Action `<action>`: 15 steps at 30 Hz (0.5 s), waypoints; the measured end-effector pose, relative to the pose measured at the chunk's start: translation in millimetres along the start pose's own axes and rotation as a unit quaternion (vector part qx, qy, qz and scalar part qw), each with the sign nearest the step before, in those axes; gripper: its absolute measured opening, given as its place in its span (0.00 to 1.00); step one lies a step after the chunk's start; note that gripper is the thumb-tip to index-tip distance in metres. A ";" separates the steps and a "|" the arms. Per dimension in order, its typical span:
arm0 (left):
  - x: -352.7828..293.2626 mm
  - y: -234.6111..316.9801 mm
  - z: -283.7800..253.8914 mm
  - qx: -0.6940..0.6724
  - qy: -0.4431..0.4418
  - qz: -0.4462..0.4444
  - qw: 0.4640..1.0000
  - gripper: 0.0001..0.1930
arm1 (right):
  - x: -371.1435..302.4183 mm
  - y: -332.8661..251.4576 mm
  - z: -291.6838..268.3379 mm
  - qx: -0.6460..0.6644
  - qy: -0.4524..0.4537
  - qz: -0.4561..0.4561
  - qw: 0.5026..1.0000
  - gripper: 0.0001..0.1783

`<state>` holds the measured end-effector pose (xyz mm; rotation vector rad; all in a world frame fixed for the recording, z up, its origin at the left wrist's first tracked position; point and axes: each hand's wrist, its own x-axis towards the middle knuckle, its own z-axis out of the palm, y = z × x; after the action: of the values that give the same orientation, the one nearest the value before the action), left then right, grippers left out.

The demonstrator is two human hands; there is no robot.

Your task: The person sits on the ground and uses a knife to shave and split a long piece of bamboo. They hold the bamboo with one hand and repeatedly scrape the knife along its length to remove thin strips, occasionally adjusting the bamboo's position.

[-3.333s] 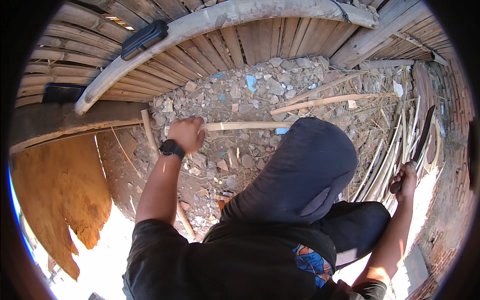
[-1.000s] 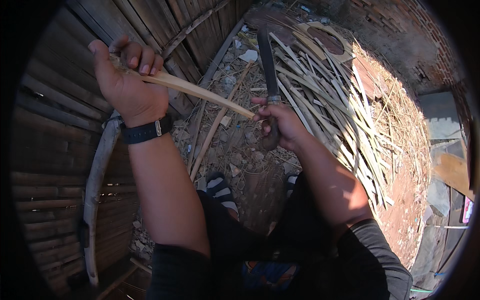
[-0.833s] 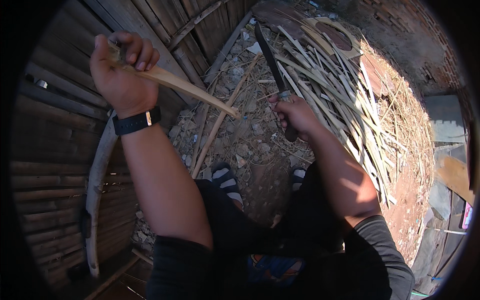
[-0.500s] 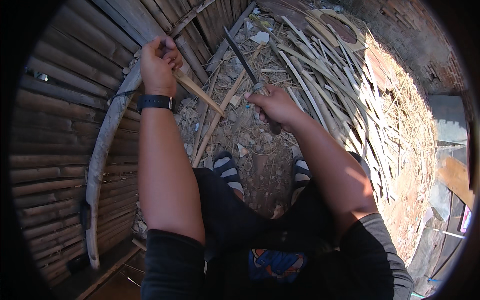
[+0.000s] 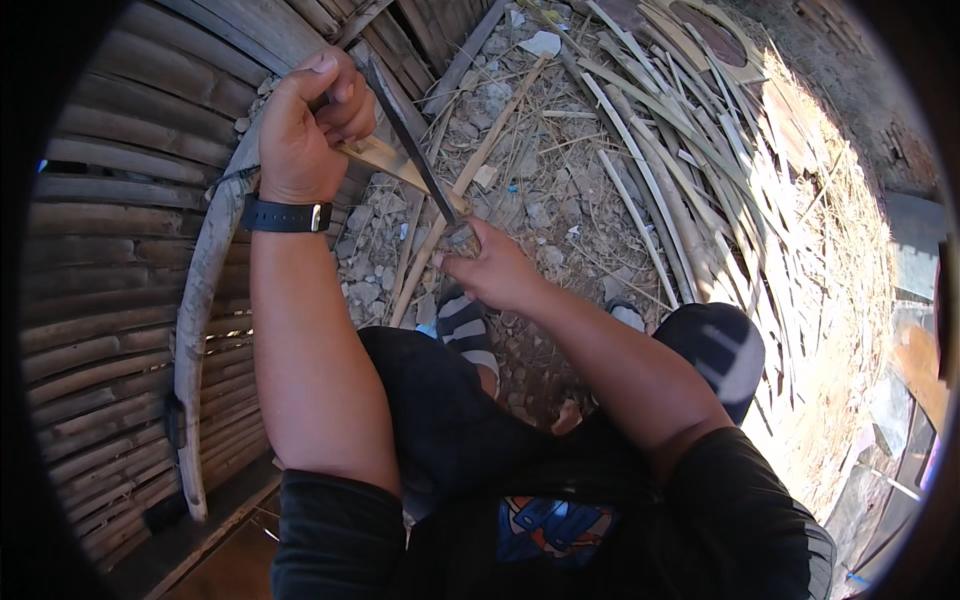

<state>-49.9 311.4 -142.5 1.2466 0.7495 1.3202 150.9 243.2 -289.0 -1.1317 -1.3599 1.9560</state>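
Note:
My left hand [image 5: 315, 125], raised at the upper left with a dark watch on its wrist, has its fingers curled around a pale bamboo strip [image 5: 384, 162]. The strip slants down to the right from below the fingers. In my right hand [image 5: 498, 268] is the handle of a long knife [image 5: 408, 130]. Its narrow dark blade points up and left, crossing over the strip close to my left fingers. Whether the edge touches the strip I cannot tell. The strip's upper end is hidden by my left hand.
A bamboo slat wall [image 5: 120, 270] and a curved wooden pole [image 5: 195, 330] stand close on my left. A heap of split bamboo strips [image 5: 665, 165] lies at the right. Another strip [image 5: 480, 160] lies on the rubble-strewn ground [image 5: 560, 200] beyond my feet.
My right hand has swung left with the knife, so the blade, earlier apart from the held strip, now crosses it. My left hand has shifted slightly up. My right knee has come into view.

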 end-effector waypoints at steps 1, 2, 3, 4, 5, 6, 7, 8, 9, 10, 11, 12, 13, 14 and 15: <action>5.9 -4.5 4.8 0.006 0.002 -0.005 1.000 0.14 | 5.5 19.4 -2.9 0.005 0.012 0.039 0.999 0.24; 8.3 -7.9 6.6 0.027 0.033 -0.012 0.999 0.14 | 13.4 44.7 -3.0 0.011 0.018 0.075 0.997 0.26; 8.0 -13.4 5.1 0.050 0.068 -0.016 0.996 0.14 | 19.4 60.0 -1.8 0.015 0.020 0.110 0.994 0.28; 7.7 -16.3 5.0 0.071 0.102 -0.022 0.992 0.14 | 20.0 65.2 -3.7 -0.004 0.025 0.130 0.991 0.27; 6.9 -16.1 2.9 0.063 0.102 -0.024 0.993 0.14 | 19.0 70.2 -9.1 -0.023 0.030 0.150 0.988 0.27; 5.4 -15.2 0.8 0.055 0.101 -0.027 0.993 0.14 | 19.5 75.1 -12.3 -0.042 0.036 0.170 0.984 0.26; 3.8 -16.3 -0.8 0.045 0.101 -0.031 0.993 0.14 | 20.4 71.6 -9.0 -0.022 0.040 0.154 0.987 0.26; 0.6 -16.8 -1.2 0.040 0.095 -0.028 0.994 0.15 | 17.6 63.4 -2.7 -0.002 0.040 0.143 0.989 0.26; -1.0 -15.6 -2.3 0.035 0.088 -0.024 0.995 0.15 | 15.5 59.0 2.6 0.017 0.040 0.132 0.990 0.26; -0.1 -14.0 -1.2 0.030 0.078 -0.018 0.996 0.15 | 15.2 59.5 3.5 0.001 0.035 0.086 0.996 0.26; -0.6 -12.5 -0.9 0.013 0.070 -0.013 0.997 0.15 | 14.8 60.9 4.3 -0.015 0.029 0.039 0.999 0.25; -1.5 -11.0 -1.5 -0.004 0.062 -0.008 0.998 0.15 | 13.5 63.5 4.9 -0.031 0.023 -0.007 0.999 0.25; -2.4 -10.1 -2.2 -0.020 0.052 -0.003 0.998 0.15 | 11.6 73.5 3.4 -0.070 0.037 0.018 0.997 0.25; -2.7 -10.8 -3.2 -0.012 0.077 -0.005 0.997 0.15 | 11.5 87.6 -3.1 -0.112 0.053 0.040 0.992 0.25; -3.9 -13.6 -5.3 -0.005 0.102 -0.007 0.995 0.15 | 10.9 101.6 -9.7 -0.153 0.068 0.062 0.984 0.25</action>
<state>-51.7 311.3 -157.4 1.1071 0.8924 1.4527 159.1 218.3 -388.3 -1.4948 -1.5850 1.7529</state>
